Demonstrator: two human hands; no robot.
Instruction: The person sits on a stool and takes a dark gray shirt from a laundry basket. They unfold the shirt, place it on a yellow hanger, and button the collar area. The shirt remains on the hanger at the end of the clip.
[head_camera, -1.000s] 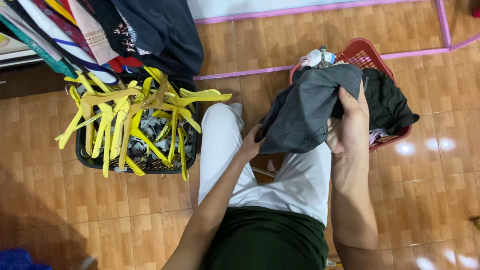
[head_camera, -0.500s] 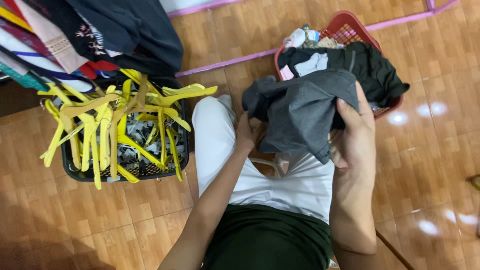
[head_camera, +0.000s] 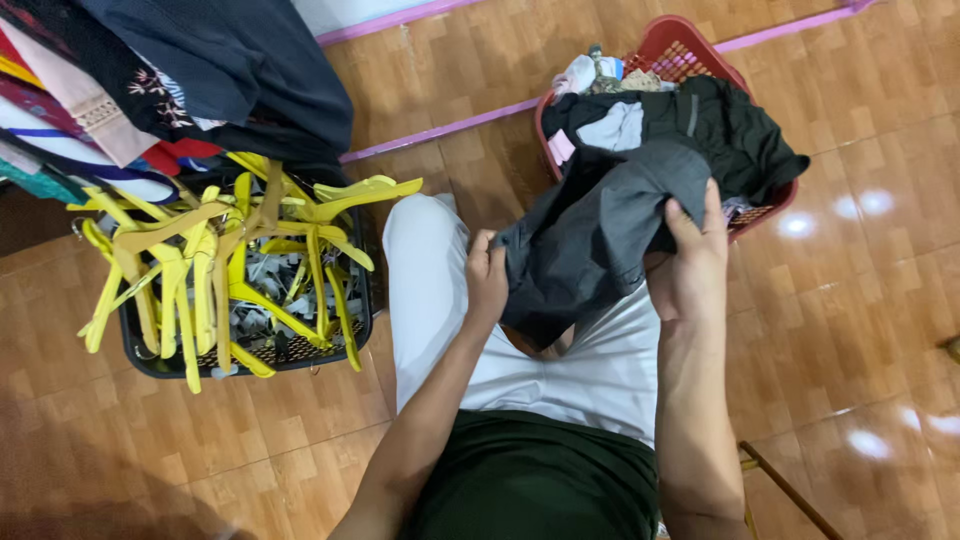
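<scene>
I see both hands closed on a grey garment (head_camera: 600, 240) held over my lap. My left hand (head_camera: 486, 283) has a narrow grip: its fingers are curled shut on the garment's left edge, with the cloth pinched between thumb and fingers. My right hand (head_camera: 693, 272) holds the right side; its thumb lies on top of the cloth and its fingers stand up behind it, so that grip is closed on the fabric too. The garment hangs bunched between the two hands, its lower fold drooping onto my white shorts (head_camera: 520, 340), and its upper end reaches to the edge of the red basket (head_camera: 680, 45).

That basket sits on the wooden floor (head_camera: 880, 330) just ahead of my right knee, filled with a black garment (head_camera: 730, 125) and some pale pieces (head_camera: 600, 75) at the back. The grey cloth covers part of its front rim.

To my left, just beside my left leg, stands a black basket (head_camera: 145, 355) heaped with yellow hangers (head_camera: 240, 270) that stick out over its sides. Above it hang dark and coloured clothes (head_camera: 180, 70), touching the top hangers. A pink strip (head_camera: 440, 130) runs across the floor between the two baskets.
</scene>
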